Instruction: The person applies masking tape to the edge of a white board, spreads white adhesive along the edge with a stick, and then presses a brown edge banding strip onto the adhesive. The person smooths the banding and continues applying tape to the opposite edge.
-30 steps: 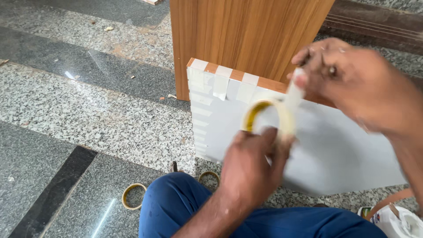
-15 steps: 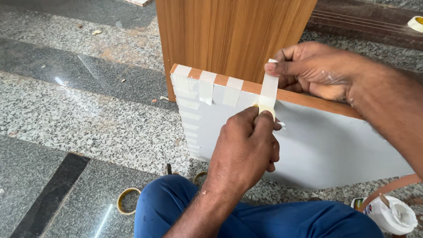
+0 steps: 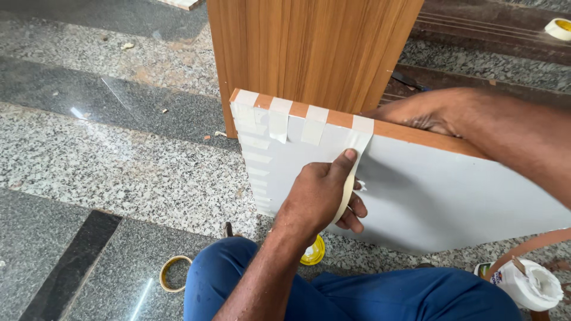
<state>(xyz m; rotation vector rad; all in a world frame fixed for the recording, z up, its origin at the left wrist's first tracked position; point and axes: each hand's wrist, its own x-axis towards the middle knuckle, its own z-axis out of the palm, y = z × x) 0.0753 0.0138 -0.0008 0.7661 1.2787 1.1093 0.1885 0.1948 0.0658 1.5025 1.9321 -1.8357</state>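
A white board (image 3: 452, 196) with a brown top edge stands tilted on the floor against my knees. Several strips of masking tape (image 3: 278, 119) fold over its top left edge and run down its left side. My left hand (image 3: 318, 196) grips a masking tape roll (image 3: 344, 199) against the white face, and its thumb presses the newest strip (image 3: 360, 134) down. My right hand (image 3: 419, 113) lies over the board's top edge just right of that strip, with its fingers hidden behind the board.
An upright wood-grain panel (image 3: 315, 53) stands right behind the board. On the granite floor lie an empty tape ring (image 3: 174, 273), a yellow lid (image 3: 313, 252), a white glue bottle (image 3: 529, 285), a brown edge strip (image 3: 535, 242) and, far right, another tape roll (image 3: 559, 27).
The strip that my right hand held above the edge now lies folded over it. My right hand has dropped onto the top edge. My left thumb has moved up onto the strip.
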